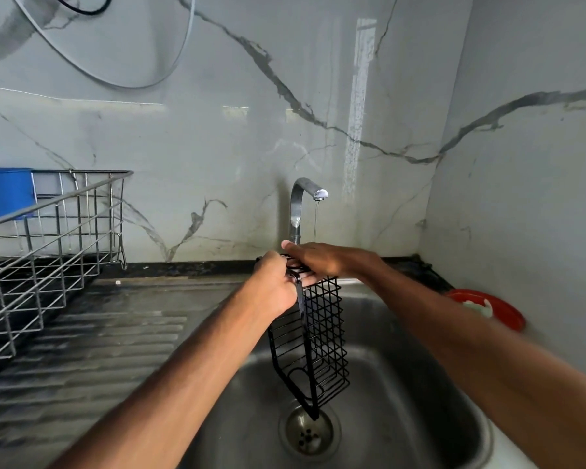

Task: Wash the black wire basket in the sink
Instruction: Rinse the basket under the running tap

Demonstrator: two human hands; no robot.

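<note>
Left hand (273,287), black wire basket (308,350) below

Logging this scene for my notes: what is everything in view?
black wire basket: one, black, hanging over the sink
tap: one, chrome, behind the sink, running
sink: one, steel, centre
dish rack: one, silver, left of the sink
blue item: one, blue, at the rack's far left
red dish: one, red, right of the sink
left hand: one, grips the basket's top
right hand: one, flat on the basket's top
</note>
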